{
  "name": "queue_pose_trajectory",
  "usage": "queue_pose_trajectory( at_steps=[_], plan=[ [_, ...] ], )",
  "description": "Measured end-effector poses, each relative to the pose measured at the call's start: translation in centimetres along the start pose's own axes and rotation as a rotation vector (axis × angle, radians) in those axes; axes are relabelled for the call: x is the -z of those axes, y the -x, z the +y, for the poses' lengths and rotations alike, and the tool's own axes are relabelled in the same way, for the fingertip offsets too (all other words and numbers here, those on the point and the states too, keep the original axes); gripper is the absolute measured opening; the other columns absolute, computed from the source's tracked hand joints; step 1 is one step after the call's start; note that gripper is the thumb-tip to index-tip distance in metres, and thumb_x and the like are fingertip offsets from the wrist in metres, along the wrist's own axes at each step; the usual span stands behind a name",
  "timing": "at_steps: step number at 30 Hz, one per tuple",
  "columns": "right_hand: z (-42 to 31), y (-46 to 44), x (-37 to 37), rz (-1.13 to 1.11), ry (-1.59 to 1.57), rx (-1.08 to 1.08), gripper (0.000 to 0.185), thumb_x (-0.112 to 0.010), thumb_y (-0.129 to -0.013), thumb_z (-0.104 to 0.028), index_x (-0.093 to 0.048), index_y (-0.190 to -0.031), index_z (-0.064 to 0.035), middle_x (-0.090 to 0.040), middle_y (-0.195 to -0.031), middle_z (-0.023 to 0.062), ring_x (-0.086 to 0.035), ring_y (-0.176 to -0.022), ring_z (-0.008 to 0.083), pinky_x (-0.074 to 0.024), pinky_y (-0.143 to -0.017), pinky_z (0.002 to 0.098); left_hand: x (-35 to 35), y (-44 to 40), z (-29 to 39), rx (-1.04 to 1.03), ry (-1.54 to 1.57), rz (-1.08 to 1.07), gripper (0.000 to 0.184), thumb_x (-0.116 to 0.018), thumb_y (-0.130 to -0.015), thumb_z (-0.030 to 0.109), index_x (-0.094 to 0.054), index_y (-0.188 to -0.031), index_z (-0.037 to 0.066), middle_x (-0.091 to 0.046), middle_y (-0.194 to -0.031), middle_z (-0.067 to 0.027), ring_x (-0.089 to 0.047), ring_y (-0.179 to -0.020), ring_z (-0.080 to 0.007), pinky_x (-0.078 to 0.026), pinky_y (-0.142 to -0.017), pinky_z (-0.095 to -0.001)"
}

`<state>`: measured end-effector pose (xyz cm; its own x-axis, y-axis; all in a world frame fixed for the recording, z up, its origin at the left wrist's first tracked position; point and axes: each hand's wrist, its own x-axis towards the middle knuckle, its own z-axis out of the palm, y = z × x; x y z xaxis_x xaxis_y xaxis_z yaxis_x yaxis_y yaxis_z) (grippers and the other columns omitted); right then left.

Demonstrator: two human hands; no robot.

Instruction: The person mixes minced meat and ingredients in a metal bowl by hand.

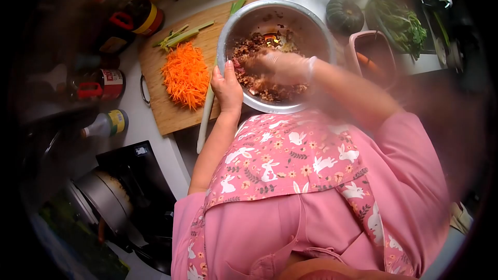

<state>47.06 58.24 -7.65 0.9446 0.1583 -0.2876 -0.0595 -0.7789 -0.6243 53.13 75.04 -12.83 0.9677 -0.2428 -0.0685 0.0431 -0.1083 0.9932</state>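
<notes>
A large metal mixing bowl (313, 33) stands partly over the right side of the wooden cutting board. My left hand (227, 89) grips its near left rim, thumb on the edge and fingers down the outside. Inside the bowl is a brown minced meat mixture (277, 93), with dark liquid and pale bits near the far side. My right hand (290, 67), in a clear plastic glove, reaches into this mixture. Its fingers are blurred and partly hidden by the meat. Beside my left hand, a long pale green stalk (206, 116) lies across the board's edge.
Shredded carrot (185, 78) and green stalks (189, 35) lie on the cutting board (166, 116). Sauce bottles (106, 84) line the left side, above a pan (104, 197) on the stove. To the right are a dark green pumpkin (344, 15), a pink container (386, 67) and leafy greens (397, 23).
</notes>
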Motion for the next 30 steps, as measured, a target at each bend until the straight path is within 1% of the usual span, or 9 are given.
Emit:
queue_pose_trajectory(
  at_steps=[5,7,8,9,13,17,21,26,30],
  plan=[
    [0.5,-1.3,-3.5,-0.072,0.27,-0.053,0.036,-0.056,-0.077,-0.005,-0.057,-0.113,-0.0013,-0.057,-0.115,0.0232,-0.059,-0.104,0.0346,-0.0483,-0.086,0.0432,-0.1,0.0,0.0,-0.053,-0.019,0.014,0.024,-0.052,-0.094,0.019,-0.055,-0.09,-0.004,-0.059,-0.074,-0.0099,-0.051,-0.067,-0.0179,-0.043,-0.065,-0.0324],
    [-1.4,-1.5,-1.5,-0.251,0.141,-0.373,0.031,-0.054,-0.079,-0.008,-0.06,-0.109,-0.0018,-0.062,-0.109,0.0221,-0.061,-0.101,0.0346,-0.0486,-0.084,0.0431,-0.1,0.0,0.2,-0.028,-0.01,0.017,0.024,-0.052,-0.094,0.019,-0.055,-0.09,-0.004,-0.059,-0.075,-0.0104,-0.051,-0.067,-0.0183,-0.043,-0.065,-0.0327],
    [0.5,-1.6,-2.2,-0.199,0.204,-0.278,0.029,-0.041,-0.09,-0.019,-0.061,-0.105,-0.0054,-0.065,-0.095,0.0188,-0.064,-0.09,0.033,-0.0496,-0.082,0.0389,-0.1,0.0,0.3,0.001,0.001,0.015,0.024,-0.052,-0.094,0.019,-0.055,-0.09,-0.004,-0.059,-0.075,-0.0109,-0.051,-0.068,-0.0187,-0.043,-0.066,-0.033],
    [-0.6,-0.7,-0.5,-0.184,0.012,-0.359,0.024,-0.047,-0.089,-0.018,-0.061,-0.105,-0.0053,-0.065,-0.094,0.0164,-0.063,-0.091,0.031,-0.0496,-0.081,0.0386,0.0,0.0,0.1,0.003,0.001,0.017,0.024,-0.052,-0.094,0.019,-0.055,-0.09,-0.004,-0.059,-0.075,-0.0109,-0.051,-0.068,-0.0187,-0.043,-0.066,-0.033],
    [2.8,-0.3,-2.8,-0.101,-0.292,0.127,0.035,-0.053,-0.086,-0.021,-0.057,-0.115,-0.002,-0.058,-0.114,0.0243,-0.056,-0.106,0.0382,-0.0445,-0.091,0.0412,0.2,-0.2,-1.1,0.03,-0.013,-0.003,0.024,-0.053,-0.093,0.019,-0.056,-0.091,-0.004,-0.058,-0.075,-0.0104,-0.051,-0.068,-0.0187,-0.043,-0.066,-0.0329],
    [-0.8,-1.3,-3.6,-0.171,0.318,-0.006,0.033,-0.052,-0.082,-0.013,-0.06,-0.112,-0.005,-0.059,-0.113,0.0228,-0.061,-0.1,0.0324,-0.0499,-0.082,0.0411,-0.1,-0.2,-0.8,-0.005,0.0,0.008,0.024,-0.053,-0.093,0.02,-0.056,-0.092,-0.004,-0.057,-0.074,-0.0093,-0.051,-0.068,-0.0181,-0.043,-0.066,-0.0328],
    [0.9,-2.6,-1.9,-0.243,0.313,-0.185,0.033,-0.053,-0.077,-0.006,-0.064,-0.108,-0.0067,-0.064,-0.103,0.0218,-0.063,-0.099,0.0294,-0.0497,-0.082,0.0407,0.0,-0.3,-1.3,0.04,-0.035,-0.02,0.024,-0.053,-0.093,0.02,-0.057,-0.092,-0.004,-0.058,-0.075,-0.0089,-0.051,-0.069,-0.017,-0.043,-0.066,-0.0327],
    [0.4,1.9,2.8,-0.477,0.368,-0.086,0.048,-0.055,-0.079,-0.007,-0.054,-0.125,-0.0175,-0.053,-0.123,0.0195,-0.055,-0.112,0.0347,-0.0469,-0.092,0.041,-0.1,-0.1,-0.2,0.024,-0.016,0.02,0.024,-0.053,-0.093,0.02,-0.057,-0.092,-0.003,-0.058,-0.074,-0.0081,-0.05,-0.067,-0.0154,-0.043,-0.065,-0.0322],
    [0.6,1.2,-1.9,-0.309,0.378,-0.103,0.036,-0.044,-0.09,-0.014,-0.054,-0.124,-0.0166,-0.055,-0.121,0.0183,-0.056,-0.109,0.0359,-0.0438,-0.096,0.0418,-0.3,-0.4,-0.7,0.017,-0.011,0.021,0.023,-0.054,-0.093,0.02,-0.057,-0.092,-0.003,-0.058,-0.074,-0.0086,-0.05,-0.067,-0.016,-0.043,-0.064,-0.0322]
  ],
)
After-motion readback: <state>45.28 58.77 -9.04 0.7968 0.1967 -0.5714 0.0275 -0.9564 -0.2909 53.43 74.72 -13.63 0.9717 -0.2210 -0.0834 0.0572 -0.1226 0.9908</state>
